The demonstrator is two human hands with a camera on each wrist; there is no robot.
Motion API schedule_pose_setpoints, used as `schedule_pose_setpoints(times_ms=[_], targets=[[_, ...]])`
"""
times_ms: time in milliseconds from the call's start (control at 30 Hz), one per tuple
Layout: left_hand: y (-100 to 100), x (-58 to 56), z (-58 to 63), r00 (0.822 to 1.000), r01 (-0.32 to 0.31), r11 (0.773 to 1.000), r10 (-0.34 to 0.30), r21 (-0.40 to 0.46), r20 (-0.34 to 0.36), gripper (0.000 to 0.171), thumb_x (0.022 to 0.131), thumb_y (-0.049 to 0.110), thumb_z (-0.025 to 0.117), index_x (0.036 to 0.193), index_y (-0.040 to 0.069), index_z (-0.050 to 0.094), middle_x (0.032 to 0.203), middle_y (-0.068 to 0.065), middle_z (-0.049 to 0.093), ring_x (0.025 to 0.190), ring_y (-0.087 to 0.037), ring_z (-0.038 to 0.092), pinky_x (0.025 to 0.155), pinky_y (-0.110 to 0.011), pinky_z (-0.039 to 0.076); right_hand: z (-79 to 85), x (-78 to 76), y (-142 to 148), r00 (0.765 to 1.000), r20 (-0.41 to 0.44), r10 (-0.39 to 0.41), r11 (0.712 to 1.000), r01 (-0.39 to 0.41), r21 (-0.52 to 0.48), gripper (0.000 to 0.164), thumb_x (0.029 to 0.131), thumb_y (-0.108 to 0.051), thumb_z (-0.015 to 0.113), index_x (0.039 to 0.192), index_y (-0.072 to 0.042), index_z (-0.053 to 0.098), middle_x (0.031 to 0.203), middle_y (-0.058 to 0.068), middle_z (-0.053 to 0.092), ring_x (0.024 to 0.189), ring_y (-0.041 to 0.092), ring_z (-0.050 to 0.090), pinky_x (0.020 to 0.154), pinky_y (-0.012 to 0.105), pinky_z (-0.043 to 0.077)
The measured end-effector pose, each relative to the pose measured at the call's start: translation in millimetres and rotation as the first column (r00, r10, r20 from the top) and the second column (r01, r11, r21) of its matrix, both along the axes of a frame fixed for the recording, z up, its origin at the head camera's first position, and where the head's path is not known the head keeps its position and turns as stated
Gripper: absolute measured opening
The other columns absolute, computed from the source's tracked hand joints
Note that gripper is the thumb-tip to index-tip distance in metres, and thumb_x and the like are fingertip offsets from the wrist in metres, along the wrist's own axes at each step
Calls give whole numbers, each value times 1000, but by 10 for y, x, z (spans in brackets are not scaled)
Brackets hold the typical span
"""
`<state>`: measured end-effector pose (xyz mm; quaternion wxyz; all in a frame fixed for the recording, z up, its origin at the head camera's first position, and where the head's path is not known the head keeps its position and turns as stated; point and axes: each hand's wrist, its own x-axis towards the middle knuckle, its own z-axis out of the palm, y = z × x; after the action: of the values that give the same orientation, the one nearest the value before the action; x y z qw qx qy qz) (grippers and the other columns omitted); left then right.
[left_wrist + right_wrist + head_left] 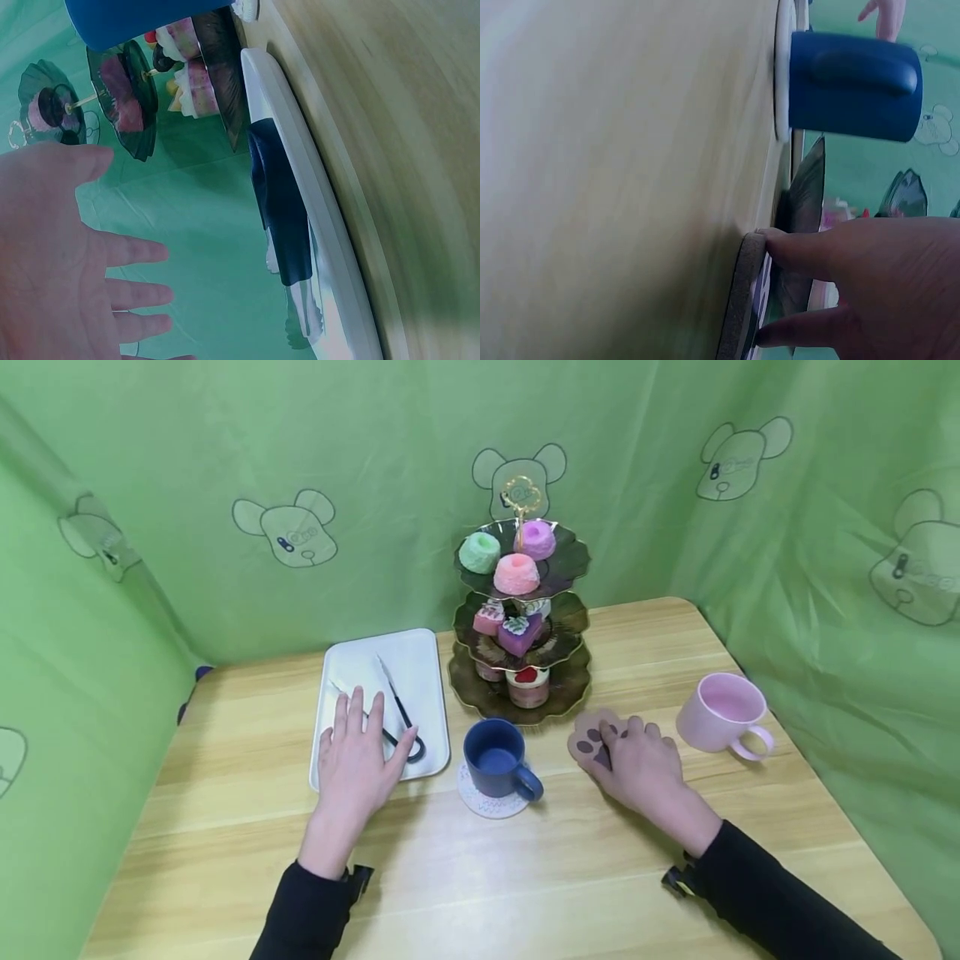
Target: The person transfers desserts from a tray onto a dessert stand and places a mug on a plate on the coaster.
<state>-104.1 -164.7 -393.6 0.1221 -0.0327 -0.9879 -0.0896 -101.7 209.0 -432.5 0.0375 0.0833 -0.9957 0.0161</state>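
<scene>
My left hand (352, 760) hovers with spread fingers over the white tray (423, 652), holding nothing. Black-handled tongs (281, 202) with silver tips lie on that tray, partly covered by the hand in the head view. My right hand (641, 768) grips a brown paw-shaped coaster (585, 739) on the table. In the right wrist view its thumb (802, 251) is at the coaster's edge and a finger lies on the top face. Between the hands stands a blue mug (491, 760) on a round white patterned coaster (491, 806).
A three-tier dark stand (555, 689) with gold trim rises at the back, bearing several toy cakes, among them a pink one (516, 575). To the right is a pink mug (716, 714), its handle toward the front right. Green curtains (375, 435) enclose the wooden table (480, 893).
</scene>
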Motion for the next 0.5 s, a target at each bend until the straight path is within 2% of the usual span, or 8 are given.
schedule_pose_setpoints(times_ms=[200, 300, 400, 500], targets=[[0, 6, 11, 1000, -8, 1000, 8, 1, -7, 80, 86, 68, 27, 142, 11, 30, 150, -16, 14, 138, -32, 4, 96, -62, 24, -8, 36, -53, 999, -37, 2, 1000, -3, -30, 77, 76, -68, 53, 128, -11, 54, 95, 25, 50, 80, 39, 50, 58, 50, 39], [-5, 10, 15, 1000, -10, 1000, 10, -3, -18, 80, 86, 68, 28, 142, 11, 31, 150, -16, 16, 138, -34, 7, 96, -62, 24, 23, 52, -36, 1000, -6, 2, 997, -2, -75, 76, 77, -68, 51, 130, -13, 52, 100, 25, 51, 83, 39, 50, 61, 50, 40], [-13, 21, 15, 1000, -11, 1000, 11, -6, -20, 79, 87, 68, 28, 142, 11, 30, 149, -17, 17, 138, -34, 9, 96, -62, 23, 122, 74, 49, 1000, 12, 10, 989, -8, -151, 75, 80, -69, 46, 131, -14, 50, 105, 25, 52, 85, 39, 53, 61, 50, 43], [-28, 32, 13, 1000, -16, 1000, 16, -12, -14, 78, 87, 67, 28, 143, 12, 29, 150, -16, 16, 138, -33, 8, 98, -62, 21, 329, 109, 225, 1000, -16, 2, 966, -6, -260, 68, 85, -65, 42, 126, -12, 54, 110, 24, 54, 87, 39, 56, 62, 51, 45]])
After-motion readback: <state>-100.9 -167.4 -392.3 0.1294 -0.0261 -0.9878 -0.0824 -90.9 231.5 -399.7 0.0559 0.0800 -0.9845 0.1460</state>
